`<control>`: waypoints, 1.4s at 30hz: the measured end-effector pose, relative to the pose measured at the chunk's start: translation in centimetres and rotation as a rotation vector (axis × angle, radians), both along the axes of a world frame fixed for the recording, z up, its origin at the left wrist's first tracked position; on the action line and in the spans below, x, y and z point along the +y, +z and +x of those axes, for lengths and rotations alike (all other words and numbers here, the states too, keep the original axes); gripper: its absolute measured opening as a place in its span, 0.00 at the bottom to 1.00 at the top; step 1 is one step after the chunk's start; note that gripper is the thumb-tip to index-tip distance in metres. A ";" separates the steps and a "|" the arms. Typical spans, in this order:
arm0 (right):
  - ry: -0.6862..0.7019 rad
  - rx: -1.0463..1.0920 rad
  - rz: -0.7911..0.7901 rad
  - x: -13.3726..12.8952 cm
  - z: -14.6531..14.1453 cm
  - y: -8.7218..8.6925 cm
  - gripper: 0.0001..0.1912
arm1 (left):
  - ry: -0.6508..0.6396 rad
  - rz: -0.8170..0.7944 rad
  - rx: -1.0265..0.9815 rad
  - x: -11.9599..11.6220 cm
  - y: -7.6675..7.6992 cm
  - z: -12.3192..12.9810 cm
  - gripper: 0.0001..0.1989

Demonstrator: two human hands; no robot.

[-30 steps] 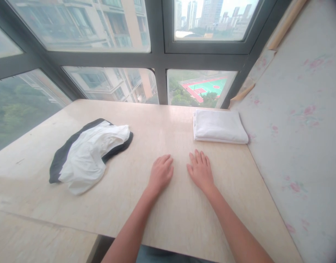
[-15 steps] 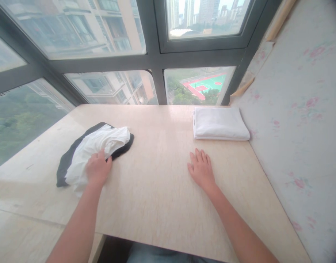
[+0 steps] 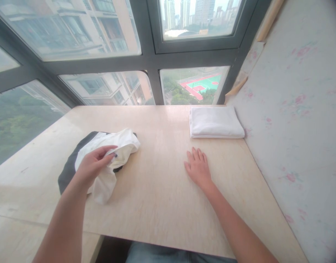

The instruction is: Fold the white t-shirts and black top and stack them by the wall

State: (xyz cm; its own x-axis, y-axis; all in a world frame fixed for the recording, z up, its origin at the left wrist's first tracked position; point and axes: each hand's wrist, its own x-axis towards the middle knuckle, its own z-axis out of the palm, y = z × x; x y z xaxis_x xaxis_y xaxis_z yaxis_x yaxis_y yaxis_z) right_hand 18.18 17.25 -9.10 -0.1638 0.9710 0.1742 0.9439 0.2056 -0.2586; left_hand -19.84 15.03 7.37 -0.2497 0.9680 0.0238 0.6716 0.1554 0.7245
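Observation:
My left hand (image 3: 95, 162) pinches the edge of a crumpled white garment (image 3: 124, 140) between thumb and fingers. A small dark round button or mark (image 3: 115, 155) shows on the cloth by the fingertips. Part of the white cloth hangs down toward the tabletop below the hand. Under it lies a black cloth (image 3: 71, 170); I cannot tell whether the two are one piece. My right hand (image 3: 198, 166) rests flat on the table with its fingers stretched out, holding nothing. Just beyond its fingertips is a neatly folded white cloth (image 3: 216, 123).
The light wooden tabletop (image 3: 157, 204) reaches to the grey window frame (image 3: 154, 60) at the back. A flowered papered wall (image 3: 302, 138) borders the right side, with peeling paper (image 3: 236, 90) near the window corner.
My left hand has gone from lying on the white garment to pinching it, lifting part of it off the table. My right hand stays flat. The view has shifted slightly.

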 end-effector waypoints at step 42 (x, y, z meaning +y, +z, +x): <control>0.259 0.703 0.287 -2.1 -6.2 7.4 0.15 | -0.341 0.137 0.103 -1.0 -3.8 13.2 0.20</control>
